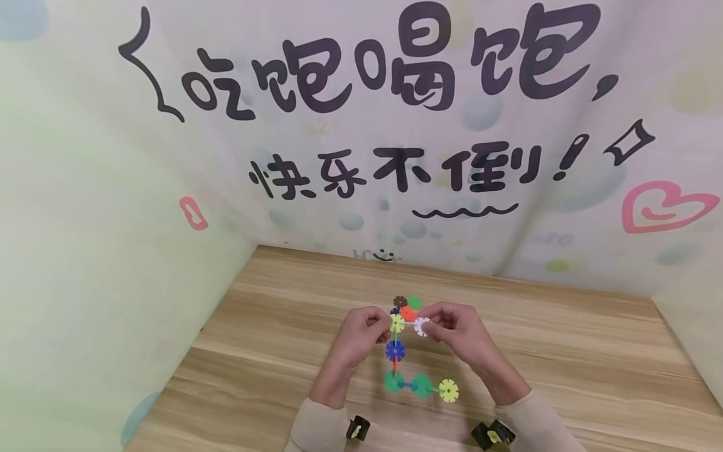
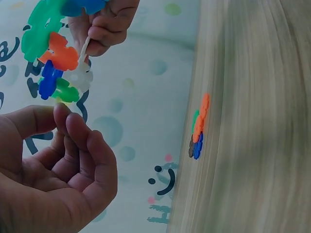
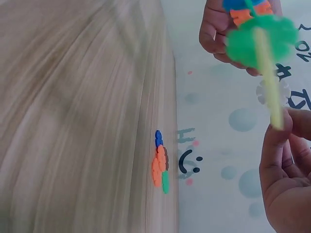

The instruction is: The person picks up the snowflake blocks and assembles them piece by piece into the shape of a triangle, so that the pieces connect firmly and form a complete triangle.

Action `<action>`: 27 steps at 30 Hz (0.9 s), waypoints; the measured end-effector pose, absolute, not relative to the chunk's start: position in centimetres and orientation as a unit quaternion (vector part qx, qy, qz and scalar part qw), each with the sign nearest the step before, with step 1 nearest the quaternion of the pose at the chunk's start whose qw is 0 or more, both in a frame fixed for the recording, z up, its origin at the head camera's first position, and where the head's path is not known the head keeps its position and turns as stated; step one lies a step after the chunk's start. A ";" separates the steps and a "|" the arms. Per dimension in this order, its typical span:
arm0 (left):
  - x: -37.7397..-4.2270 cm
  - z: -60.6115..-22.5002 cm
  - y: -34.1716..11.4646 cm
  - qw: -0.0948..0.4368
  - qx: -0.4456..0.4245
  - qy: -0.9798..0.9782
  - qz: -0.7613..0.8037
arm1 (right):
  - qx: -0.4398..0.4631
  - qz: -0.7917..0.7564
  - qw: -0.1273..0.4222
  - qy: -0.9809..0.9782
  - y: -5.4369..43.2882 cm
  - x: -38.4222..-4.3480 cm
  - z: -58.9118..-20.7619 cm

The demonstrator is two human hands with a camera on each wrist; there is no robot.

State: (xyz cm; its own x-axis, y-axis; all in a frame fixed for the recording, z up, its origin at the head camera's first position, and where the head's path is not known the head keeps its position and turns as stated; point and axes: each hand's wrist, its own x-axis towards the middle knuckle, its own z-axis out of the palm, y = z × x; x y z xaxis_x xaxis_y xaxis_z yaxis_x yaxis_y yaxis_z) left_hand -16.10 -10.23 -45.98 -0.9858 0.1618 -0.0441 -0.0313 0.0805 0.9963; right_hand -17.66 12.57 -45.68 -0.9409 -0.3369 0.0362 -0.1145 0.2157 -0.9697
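With left hand [image 1: 361, 333], pinches yellow-green disc [image 1: 398, 321] between thumb and fingertip; with right hand [image 1: 462, 328], likewise pinches white disc [image 1: 420, 326]. Suspends disc chain [image 1: 391, 353] above wood-grain table [image 1: 265, 314], presumably bracing its top from both sides. On tabletop, near lettered backdrop [image 1: 339, 242]: loose discs [image 1: 408, 313], apparently parked outside the work. Alongside: pale green wall [image 1: 113, 263].

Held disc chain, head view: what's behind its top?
More discs on the table: brown disc, green disc, orange discs, part of a blue disc. The upper yellow disc covers the rest; anything else there can't be seen.
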 end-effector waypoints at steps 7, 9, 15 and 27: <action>-15.9 -45.8 -10.4 0.076 0.060 0.744 0.661 | -0.156 -0.613 0.105 0.767 12.5 -17.6 -46.0; -15.9 -45.8 -10.4 0.076 0.062 0.746 0.659 | -0.155 -0.614 0.102 0.767 12.5 -17.5 -46.0; -15.9 -45.8 -10.6 0.087 0.060 0.750 0.653 | -0.161 -0.620 0.098 0.762 12.3 -17.6 -45.9; -16.1 -45.6 -11.7 0.121 0.083 0.750 0.645 | -0.121 -0.630 0.112 0.759 12.2 -18.7 -46.6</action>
